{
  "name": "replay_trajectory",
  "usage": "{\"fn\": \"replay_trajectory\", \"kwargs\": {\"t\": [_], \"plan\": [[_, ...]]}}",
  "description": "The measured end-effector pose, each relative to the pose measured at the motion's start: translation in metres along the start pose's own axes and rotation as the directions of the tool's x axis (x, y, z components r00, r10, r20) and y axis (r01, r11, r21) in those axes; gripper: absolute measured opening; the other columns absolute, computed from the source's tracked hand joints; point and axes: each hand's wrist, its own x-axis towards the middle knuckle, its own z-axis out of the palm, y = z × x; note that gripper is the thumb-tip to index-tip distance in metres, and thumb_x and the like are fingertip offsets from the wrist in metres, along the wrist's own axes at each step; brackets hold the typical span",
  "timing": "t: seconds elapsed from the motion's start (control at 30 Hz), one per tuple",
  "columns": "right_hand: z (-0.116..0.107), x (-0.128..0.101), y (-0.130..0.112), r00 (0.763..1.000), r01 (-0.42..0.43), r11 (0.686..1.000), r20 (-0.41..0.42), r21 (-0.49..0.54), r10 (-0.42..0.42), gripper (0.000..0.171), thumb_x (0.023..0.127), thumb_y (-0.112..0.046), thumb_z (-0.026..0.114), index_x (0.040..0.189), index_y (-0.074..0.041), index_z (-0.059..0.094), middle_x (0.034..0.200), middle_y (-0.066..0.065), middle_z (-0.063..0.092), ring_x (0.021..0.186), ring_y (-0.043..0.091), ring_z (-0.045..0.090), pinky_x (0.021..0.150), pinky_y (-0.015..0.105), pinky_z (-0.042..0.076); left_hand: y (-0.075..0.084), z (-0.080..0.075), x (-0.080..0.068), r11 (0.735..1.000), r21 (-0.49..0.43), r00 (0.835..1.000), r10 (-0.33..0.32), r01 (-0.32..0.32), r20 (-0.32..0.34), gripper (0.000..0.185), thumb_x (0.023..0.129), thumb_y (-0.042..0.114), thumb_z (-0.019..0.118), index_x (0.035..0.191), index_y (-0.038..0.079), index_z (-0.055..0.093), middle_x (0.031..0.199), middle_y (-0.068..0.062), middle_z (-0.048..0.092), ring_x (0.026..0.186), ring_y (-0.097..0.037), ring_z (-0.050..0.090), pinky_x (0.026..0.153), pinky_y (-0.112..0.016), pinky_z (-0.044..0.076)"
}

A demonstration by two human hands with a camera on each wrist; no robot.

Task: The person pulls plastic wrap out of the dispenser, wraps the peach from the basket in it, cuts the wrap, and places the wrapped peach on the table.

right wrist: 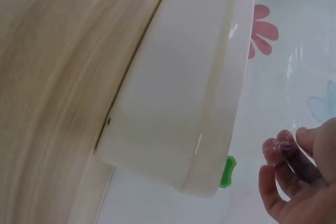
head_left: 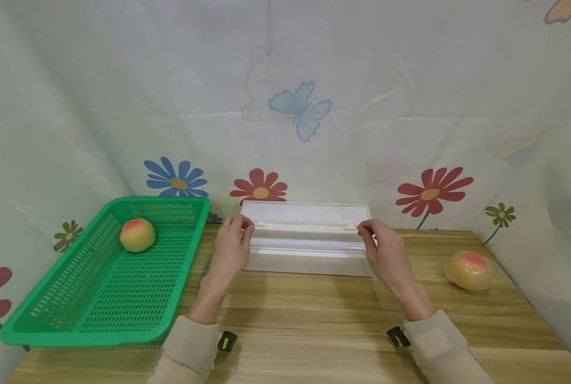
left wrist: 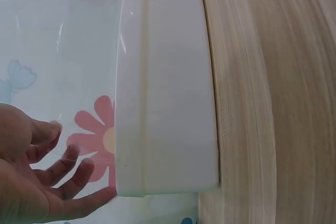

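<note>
L hand (head_left: 231, 246) & R hand (head_left: 383, 250) well apart, each at one end of white box (head_left: 308, 250); fingers loosely curled at lid edge, actual grip can't tell. Box lies between hands, far-centre on table (head_left: 314, 320).

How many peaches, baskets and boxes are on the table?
Peaches: 2, one in the basket, one on the table
Basket: 1, green
Box: 1, white
Total: 4

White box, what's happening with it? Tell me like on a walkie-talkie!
Left hand and right hand at the ends of the white box, lid up. Right fingers pinch clear film. Nothing in the way.
</note>
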Motion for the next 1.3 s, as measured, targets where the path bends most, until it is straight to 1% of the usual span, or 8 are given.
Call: {"fn": "replay_trajectory", "kwargs": {"t": [0.17, 0.43, 0.6, 0.7, 0.8, 0.87, 1.17, 1.3], "plan": [[-0.002, 0.000, 0.003, 0.998, 0.060, 0.998, 0.023, 0.024, -0.060, 0.025, 0.089, 0.014, 0.071, 0.111, 0.003, 0.065, 0.092, 0.012, 0.067, 0.080, 0.023, 0.064, 0.069, 0.043, 0.058, 0.001, -0.002, 0.001, 1.000, 0.007, 0.999, 0.028, -0.028, -0.024, 0.010, 0.101, 0.010, 0.066, 0.102, 0.000, 0.068, 0.101, -0.015, 0.063, 0.095, -0.033, 0.056, 0.087, -0.045, 0.049], [-0.008, -0.002, 0.009, 0.976, 0.159, 0.983, 0.135, 0.097, -0.171, 0.029, 0.084, 0.024, 0.067, 0.084, -0.004, 0.073, 0.091, 0.006, 0.064, 0.078, 0.018, 0.061, 0.065, 0.032, 0.053, -0.002, -0.002, 0.002, 0.998, -0.014, 0.996, 0.058, -0.059, -0.060, 0.007, 0.097, 0.008, 0.072, 0.102, 0.004, 0.074, 0.095, -0.009, 0.070, 0.085, -0.026, 0.060, 0.077, -0.038, 0.054], [-0.009, -0.003, 0.009, 0.964, 0.164, 0.978, 0.191, 0.126, -0.186, 0.021, 0.084, 0.018, 0.069, 0.091, -0.001, 0.073, 0.096, 0.007, 0.064, 0.080, 0.016, 0.059, 0.066, 0.037, 0.053, -0.002, -0.003, 0.002, 0.998, -0.039, 0.998, 0.048, -0.050, -0.043, 0.008, 0.097, 0.007, 0.072, 0.104, 0.004, 0.074, 0.093, -0.008, 0.072, 0.080, -0.023, 0.060, 0.072, -0.034, 0.054], [-0.009, -0.003, 0.010, 0.963, 0.173, 0.979, 0.190, 0.111, -0.191, 0.026, 0.080, 0.019, 0.073, 0.099, 0.002, 0.071, 0.097, 0.008, 0.065, 0.083, 0.019, 0.062, 0.070, 0.043, 0.057, -0.002, -0.005, 0.002, 0.998, -0.053, 0.999, 0.041, -0.042, -0.025, 0.011, 0.097, 0.005, 0.071, 0.107, 0.004, 0.074, 0.093, -0.008, 0.072, 0.082, -0.023, 0.061, 0.072, -0.034, 0.055], [-0.008, -0.002, 0.011, 0.972, 0.166, 0.984, 0.156, 0.067, -0.175, 0.037, 0.078, 0.020, 0.077, 0.110, 0.005, 0.067, 0.095, 0.010, 0.065, 0.082, 0.022, 0.063, 0.069, 0.045, 0.057, 0.000, -0.008, 0.001, 0.998, -0.061, 1.000, 0.021, -0.021, 0.000, 0.014, 0.096, 0.004, 0.072, 0.110, 0.003, 0.075, 0.095, -0.009, 0.072, 0.084, -0.024, 0.061, 0.075, -0.035, 0.057], [-0.008, -0.001, 0.012, 0.981, 0.143, 0.989, 0.130, 0.030, -0.146, 0.038, 0.078, 0.019, 0.079, 0.111, 0.005, 0.067, 0.093, 0.011, 0.066, 0.082, 0.024, 0.064, 0.068, 0.045, 0.058, 0.001, -0.009, 0.001, 0.998, -0.059, 1.000, 0.006, -0.005, 0.015, 0.015, 0.095, 0.005, 0.073, 0.110, 0.003, 0.075, 0.096, -0.009, 0.072, 0.085, -0.024, 0.061, 0.078, -0.036, 0.058], [-0.008, -0.002, 0.011, 0.996, 0.040, 0.999, 0.075, -0.032, -0.038, 0.018, 0.080, 0.012, 0.082, 0.092, 0.002, 0.073, 0.091, 0.012, 0.066, 0.078, 0.029, 0.067, 0.067, 0.045, 0.059, 0.007, -0.013, -0.001, 0.998, 0.059, 1.000, -0.018, 0.017, 0.008, 0.010, 0.096, 0.014, 0.074, 0.101, 0.005, 0.077, 0.095, -0.008, 0.068, 0.085, -0.026, 0.060, 0.075, -0.037, 0.055], [-0.009, -0.001, 0.007, 0.998, 0.028, 0.997, 0.054, -0.071, -0.024, 0.015, 0.081, 0.010, 0.082, 0.089, 0.001, 0.073, 0.095, 0.015, 0.066, 0.090, 0.035, 0.065, 0.076, 0.049, 0.057, 0.009, -0.012, -0.002, 0.987, 0.154, 0.998, -0.056, 0.049, 0.041, 0.011, 0.100, 0.018, 0.070, 0.102, 0.008, 0.071, 0.092, -0.009, 0.065, 0.083, -0.026, 0.060, 0.072, -0.039, 0.055]]}}
